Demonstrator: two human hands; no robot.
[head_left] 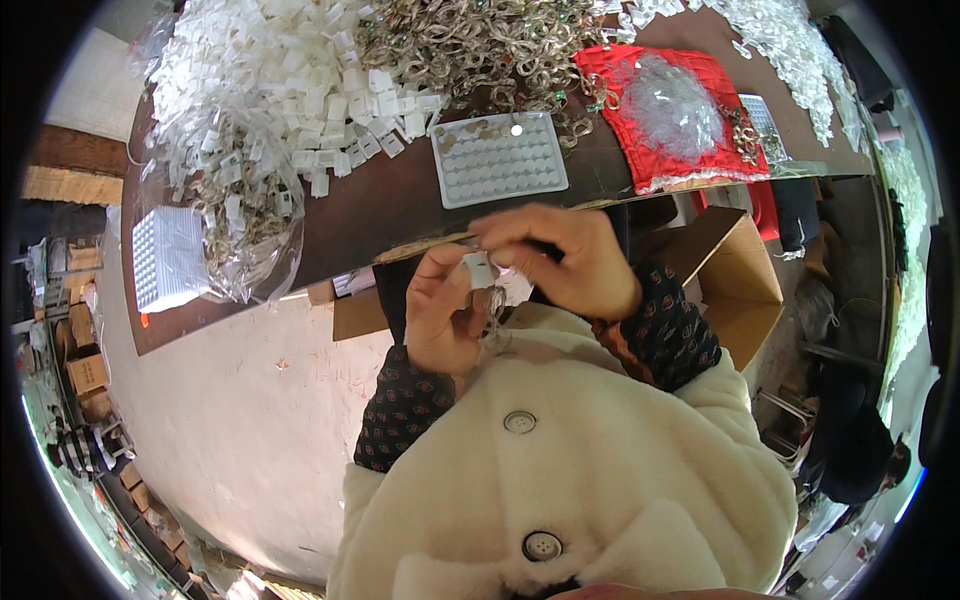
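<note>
Between the thumb and fingers of my left hand (438, 318) is a small white plastic tag (481, 271), held just off the table's front edge. A brownish, glossy ring-shaped strand (494, 303) hangs below the tag, close to my left fingers. My right hand (572, 250) comes in from the right with its fingers bent together at the tag's upper edge. What sits between those fingertips is too small and blurred to make out. Beyond both hands, a pale grey tray (499, 168) with rows of small pockets lies on the table, a few pieces along its far side.
On the brown table (335, 228) are a heap of white tags (270, 75), a pile of brownish rings (480, 50) and a plastic bag (250, 235) of rings. Stacked white trays (168, 262) stand left; red cloth (640, 150) bears clear film (672, 108). A cardboard box (735, 290) stands right.
</note>
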